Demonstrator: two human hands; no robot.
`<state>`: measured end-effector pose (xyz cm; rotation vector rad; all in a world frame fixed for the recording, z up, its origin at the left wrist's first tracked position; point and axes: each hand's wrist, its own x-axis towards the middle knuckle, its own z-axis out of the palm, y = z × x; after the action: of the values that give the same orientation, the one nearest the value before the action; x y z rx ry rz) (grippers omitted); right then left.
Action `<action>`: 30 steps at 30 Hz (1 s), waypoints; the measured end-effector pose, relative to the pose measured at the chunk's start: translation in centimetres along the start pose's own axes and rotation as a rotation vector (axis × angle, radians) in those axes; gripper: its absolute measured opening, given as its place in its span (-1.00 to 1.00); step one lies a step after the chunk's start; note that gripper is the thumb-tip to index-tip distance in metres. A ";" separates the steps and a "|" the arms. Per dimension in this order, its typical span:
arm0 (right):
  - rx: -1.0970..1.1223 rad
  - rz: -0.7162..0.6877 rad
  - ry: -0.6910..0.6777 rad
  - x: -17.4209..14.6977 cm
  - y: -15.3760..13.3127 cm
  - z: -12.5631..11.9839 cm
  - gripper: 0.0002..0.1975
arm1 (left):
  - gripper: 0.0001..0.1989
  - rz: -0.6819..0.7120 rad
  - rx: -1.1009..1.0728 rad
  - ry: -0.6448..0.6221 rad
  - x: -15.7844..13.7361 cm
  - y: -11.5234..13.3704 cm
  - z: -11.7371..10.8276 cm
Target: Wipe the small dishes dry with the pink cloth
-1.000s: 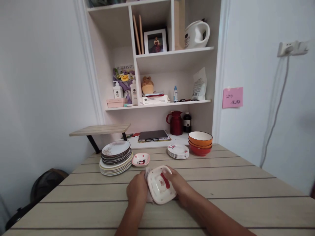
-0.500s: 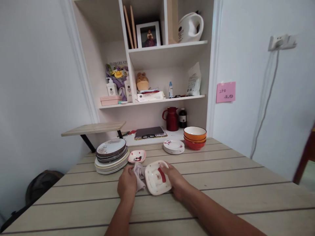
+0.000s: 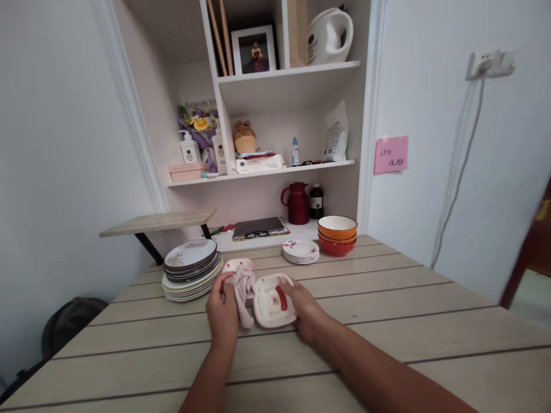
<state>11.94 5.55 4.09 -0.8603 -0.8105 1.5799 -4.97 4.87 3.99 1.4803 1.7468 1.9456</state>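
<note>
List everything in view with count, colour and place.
Table: 1, light wood, foreground
Square dish: 1, white and red, front centre
Cloth: 1, pale mauve, left of dish
Small bowl: 1, pink and white, behind cloth
Large plates: one stack, mixed colours, table left
Small plates: one stack, white, table back
Bowls: one stack, orange and red, back right
Raised board: 1, wood, back left
Jug: 1, dark red, behind table
Bottle: 1, black, beside jug
Flat object: 1, dark, behind table
Shelves: several, white, upper back, bearing assorted items
Note: 1, pink, right wall
Left hand: 1, holding cloth
Right hand: 1, holding dish
</note>
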 end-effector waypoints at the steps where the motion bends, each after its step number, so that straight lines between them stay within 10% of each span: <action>1: 0.016 0.016 0.026 0.1 -0.2 0.0 -0.82 | -0.69 0.046 -0.047 -0.033 -0.3 0.4 0.1; 7: 0.026 -0.015 0.091 1.0 -0.9 -0.9 -0.84 | -0.73 0.359 0.016 -0.415 -1.7 1.0 1.6; 19: -0.029 -0.107 0.013 1.4 -2.6 -2.1 -0.83 | -0.39 0.759 0.469 -0.636 -2.9 2.0 1.6; 30: 0.055 0.170 -0.109 1.2 -3.5 -3.5 -0.71 | -0.74 1.141 0.608 -0.397 -3.2 1.3 2.3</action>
<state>16.49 7.47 5.21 -0.8262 -0.7831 1.8040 -1.03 3.91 2.92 3.3119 1.4488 1.1468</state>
